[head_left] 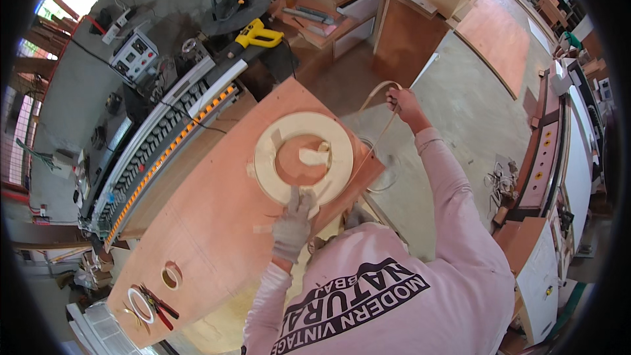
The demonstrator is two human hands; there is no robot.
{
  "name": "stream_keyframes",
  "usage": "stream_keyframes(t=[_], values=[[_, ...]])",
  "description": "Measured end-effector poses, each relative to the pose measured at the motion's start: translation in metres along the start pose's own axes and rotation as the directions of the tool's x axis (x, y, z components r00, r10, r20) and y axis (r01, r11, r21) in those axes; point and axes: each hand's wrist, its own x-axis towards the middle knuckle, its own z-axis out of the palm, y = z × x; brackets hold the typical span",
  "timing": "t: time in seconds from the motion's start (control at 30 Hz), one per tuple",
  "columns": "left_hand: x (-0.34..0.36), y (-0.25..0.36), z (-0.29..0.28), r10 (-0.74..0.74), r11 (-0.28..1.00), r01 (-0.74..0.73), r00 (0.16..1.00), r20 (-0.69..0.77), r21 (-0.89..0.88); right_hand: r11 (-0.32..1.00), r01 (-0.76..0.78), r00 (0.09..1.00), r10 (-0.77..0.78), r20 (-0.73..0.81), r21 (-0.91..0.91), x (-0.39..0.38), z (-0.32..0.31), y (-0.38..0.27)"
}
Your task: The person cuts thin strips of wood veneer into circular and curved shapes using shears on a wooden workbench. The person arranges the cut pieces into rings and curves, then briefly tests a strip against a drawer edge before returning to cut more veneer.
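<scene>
A wide cream roll of edge banding (266, 181) lies flat on a reddish plywood board (217, 190). Its centre is hollow, with a short curled piece (315, 156) inside. My left hand (294, 227), in a grey glove, rests at the roll's near rim, its fingers stretched out over it. Out to the right, past the board's corner, my bare right hand (404, 103) is raised and closed round a thin strip of edge banding (376, 92). The strip loops above that hand, and a length runs back down toward the roll's right side.
Red-handled pliers (164, 307), a white ring (139, 306) and a small tape roll (171, 276) lie at the board's near left end. Beyond the board's left edge stand a long roller conveyor (177, 108), a control box (135, 56) and a yellow-handled tool (259, 35).
</scene>
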Motion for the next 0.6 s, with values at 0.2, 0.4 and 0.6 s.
stream_keyframes(t=[0.2,0.4,0.6], values=[[0.042,-0.003,-0.029,0.001,0.997,0.01,0.992,0.126,-0.082,0.995,0.045,0.995,-0.036,0.098,-0.085,0.055,0.078,-0.032],[0.163,-0.007,-0.042,-0.083,0.993,0.069,0.986,-0.146,-0.097,0.971,0.227,0.964,-0.213,0.162,-0.072,0.051,0.082,-0.011],[0.358,0.013,-0.019,-0.256,0.9,0.202,0.962,-0.094,-0.386,0.905,0.426,0.884,-0.409,0.226,-0.026,0.024,0.088,-0.043]])
